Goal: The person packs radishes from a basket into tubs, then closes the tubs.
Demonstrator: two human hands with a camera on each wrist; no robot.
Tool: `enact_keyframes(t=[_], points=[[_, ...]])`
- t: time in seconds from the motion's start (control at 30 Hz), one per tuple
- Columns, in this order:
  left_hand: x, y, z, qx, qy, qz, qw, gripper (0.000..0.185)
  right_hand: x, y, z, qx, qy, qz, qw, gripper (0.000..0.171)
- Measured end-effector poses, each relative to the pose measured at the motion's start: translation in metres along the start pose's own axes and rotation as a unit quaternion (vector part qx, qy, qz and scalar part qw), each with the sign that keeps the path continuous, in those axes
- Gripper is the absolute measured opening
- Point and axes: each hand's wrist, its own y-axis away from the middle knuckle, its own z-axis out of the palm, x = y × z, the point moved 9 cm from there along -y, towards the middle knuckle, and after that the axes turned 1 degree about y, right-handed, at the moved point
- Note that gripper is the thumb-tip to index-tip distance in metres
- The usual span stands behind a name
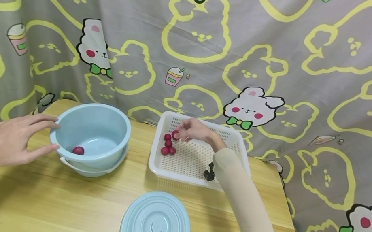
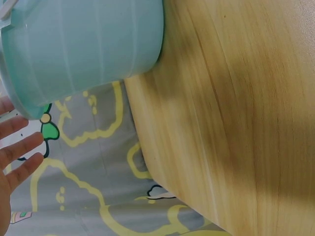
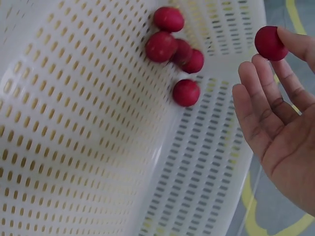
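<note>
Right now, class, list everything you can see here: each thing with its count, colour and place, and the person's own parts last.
bowl: one, light blue, left on the table, one fruit inside
lid: one, light blue, flat on the table's near edge
basket: one, white, slotted, right of the bowl
loose fruits: five in the basket, red, bunched at one end
bowl fruit: one, red, on the bowl's floor
held fruit: one, red, at the right fingertips
table: one, pale wood
curtain: one, grey with yellow and white rabbits, behind the table
left hand: fingers spread, at the bowl's left rim
right hand: over the basket, pinching the held fruit
</note>
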Motion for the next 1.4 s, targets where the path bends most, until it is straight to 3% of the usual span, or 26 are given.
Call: enact_keyframes(t=[0.23, 0.63, 1.1, 1.4], points=[[0.002, -0.002, 0.000, 0.003, -0.003, 0.007, 1.0000, 0.061, -0.020, 0.003, -0.002, 0.023, -0.012, -0.040, 0.999, 0.027], [0.001, -0.003, 0.001, 0.001, -0.006, 0.010, 0.9999, 0.062, -0.075, 0.013, 0.008, 0.053, -0.023, -0.108, 0.992, 0.023], [0.002, -0.001, 0.000, 0.001, -0.011, 0.011, 0.9999, 0.061, -0.135, 0.009, 0.049, 0.009, -0.078, -0.161, 0.984, 0.024], [0.001, 0.000, -0.001, -0.001, -0.012, 0.011, 0.9999, 0.060, -0.163, 0.001, 0.087, -0.027, -0.106, -0.187, 0.976, 0.027]])
